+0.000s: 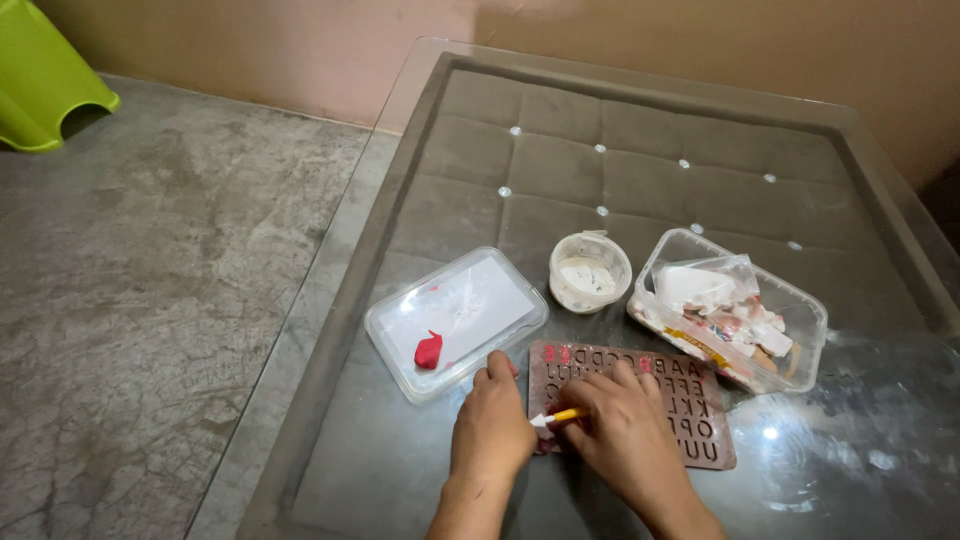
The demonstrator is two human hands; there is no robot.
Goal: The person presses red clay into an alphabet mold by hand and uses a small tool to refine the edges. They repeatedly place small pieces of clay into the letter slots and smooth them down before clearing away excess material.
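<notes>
On the glass table (420, 470), near its front edge, lies a brown letter mould (690, 415), a flat sheet with rows of sunken alphabet shapes, and everything else can be placed from it. Both hands meet over the mould's left end. The left hand (492, 425) rests flat, fingers pressing down on the mould's left edge and holding nothing. The right hand (628, 432) lies across the mould's middle, its fingers pinched around a small tool (556, 416) with a yellow handle and a white tip; the tip points left, toward the left hand, at the mould's left rim. A few letters along the mould's top row look filled with pink or red.

Just behind and left of the mould sits a shallow clear plastic lid (480, 300), turned up like a tray, with a lump of red clay (428, 350) near its front corner. Straight behind the mould stands a small round white tub (590, 272). Behind and right of the mould is a clear plastic box (800, 345) holding white and coloured packets. Far left of the mould, off the table, a bright green plastic stool (40, 85) stands on the grey concrete floor (150, 300).
</notes>
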